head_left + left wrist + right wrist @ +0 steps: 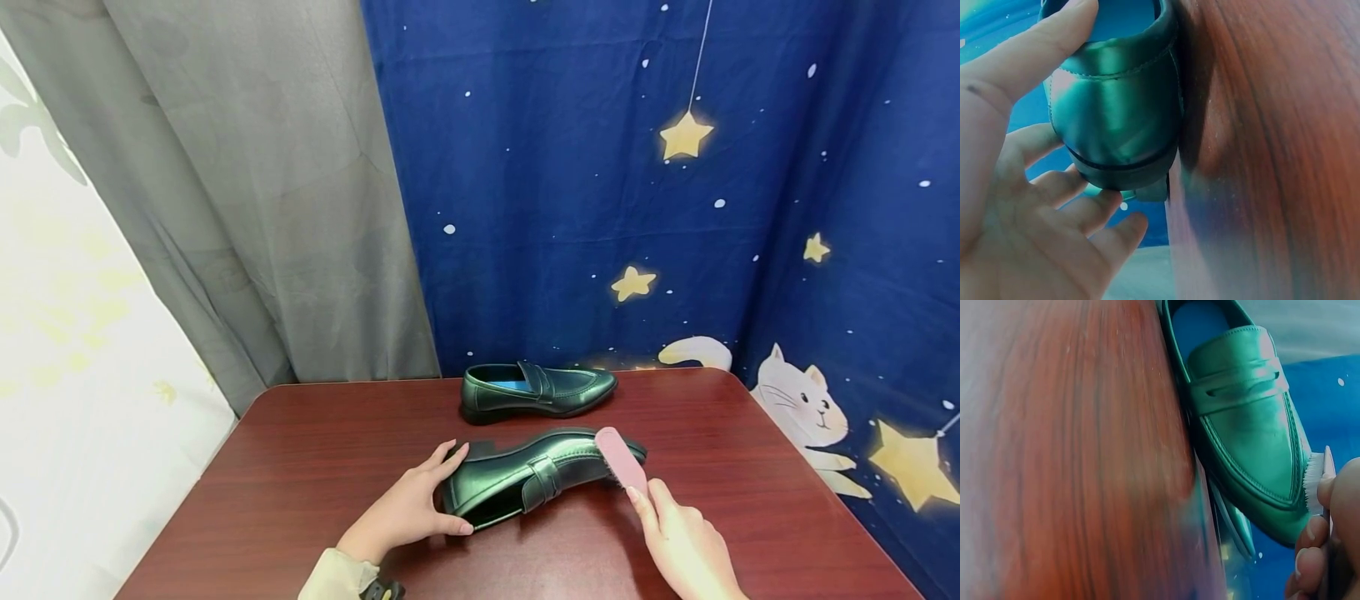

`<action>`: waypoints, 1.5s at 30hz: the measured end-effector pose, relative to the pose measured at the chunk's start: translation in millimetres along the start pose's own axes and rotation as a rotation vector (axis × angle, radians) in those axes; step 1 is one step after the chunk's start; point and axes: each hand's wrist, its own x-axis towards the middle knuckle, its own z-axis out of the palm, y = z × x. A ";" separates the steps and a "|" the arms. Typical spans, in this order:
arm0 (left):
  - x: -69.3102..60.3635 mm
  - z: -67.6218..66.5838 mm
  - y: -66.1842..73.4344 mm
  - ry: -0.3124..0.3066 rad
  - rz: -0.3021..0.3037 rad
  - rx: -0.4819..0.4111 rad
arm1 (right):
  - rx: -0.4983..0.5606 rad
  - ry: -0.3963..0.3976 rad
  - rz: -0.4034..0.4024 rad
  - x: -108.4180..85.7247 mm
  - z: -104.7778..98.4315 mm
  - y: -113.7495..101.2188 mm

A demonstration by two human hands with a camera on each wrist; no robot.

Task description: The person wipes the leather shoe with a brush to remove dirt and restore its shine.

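Observation:
A dark green loafer (491, 479) lies tilted on its side on the table, its opening turned toward me. My left hand (411, 510) grips it by the heel end; in the left wrist view the thumb is at the collar and the fingers reach round the heel (1116, 112) toward the sole. A pink brush (619, 460) is held by its handle in my right hand (686, 546). Its white bristles (1314, 481) meet the side of the loafer's toe in the right wrist view. The brush handle is mostly hidden by the fingers.
Behind the held shoe, a matching loafer (573, 392) stands upright near the far edge of the reddish-brown table (337, 442). A grey curtain (300, 208) and a blue starry curtain (562, 183) hang beyond that edge.

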 end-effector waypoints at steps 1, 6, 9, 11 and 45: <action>0.0 -0.2 0.1 0.001 0.002 0.001 | 0.001 -0.012 0.009 0.4 -1.0 1.3; 0.6 -0.6 0.1 0.004 0.013 0.004 | 0.004 -0.048 0.032 1.1 -4.4 7.9; 0.3 -0.7 0.5 0.003 0.013 0.003 | 0.002 -0.060 0.043 0.9 -6.0 12.2; 0.3 -0.9 0.6 0.002 0.013 0.004 | 0.002 -0.062 0.050 0.8 -6.8 15.4; -0.1 1.9 -2.2 0.017 0.023 -0.029 | 0.018 0.036 -0.080 3.9 3.6 -22.0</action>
